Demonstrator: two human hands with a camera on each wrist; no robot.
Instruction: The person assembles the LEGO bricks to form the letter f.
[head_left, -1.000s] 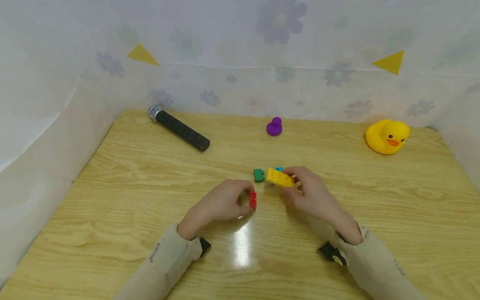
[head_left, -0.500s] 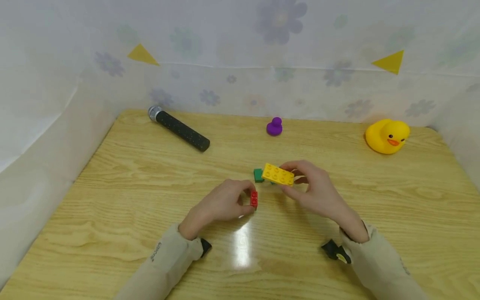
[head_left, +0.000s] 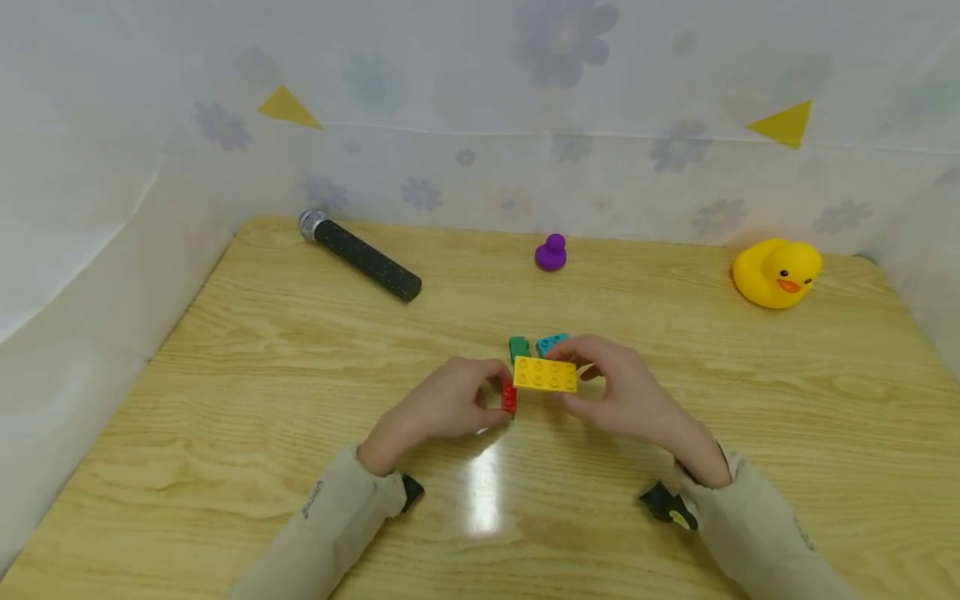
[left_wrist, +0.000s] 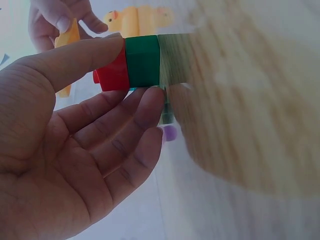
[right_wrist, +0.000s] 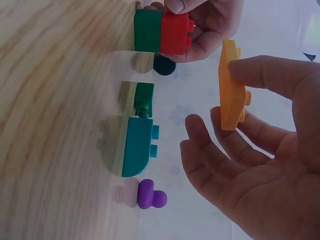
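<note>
My left hand [head_left: 450,404] pinches a red toy brick [head_left: 509,398] between thumb and fingers. That brick is stacked on a green brick [left_wrist: 142,61], which stands on the table. My right hand [head_left: 630,387] holds a flat yellow 2x4 plate [head_left: 545,375] by its right end, studs up. In the right wrist view the plate hangs raised above the height of the red brick's studs. From the head view, its left end overlaps the red brick's edge. Just behind lie a second green piece [head_left: 518,347] and a teal brick [head_left: 551,342] with a rounded end, partly covered by the right fingers.
A black microphone [head_left: 367,259] lies at the back left of the wooden table [head_left: 225,400]. A small purple figure [head_left: 551,254] stands at the back middle, and a yellow rubber duck [head_left: 776,275] at the back right. A flowered cloth [head_left: 450,100] hangs behind.
The yellow plate rose off the area by the teal brick, then came left and nearer to me, toward the red brick, and levelled out. My left hand has barely moved.
</note>
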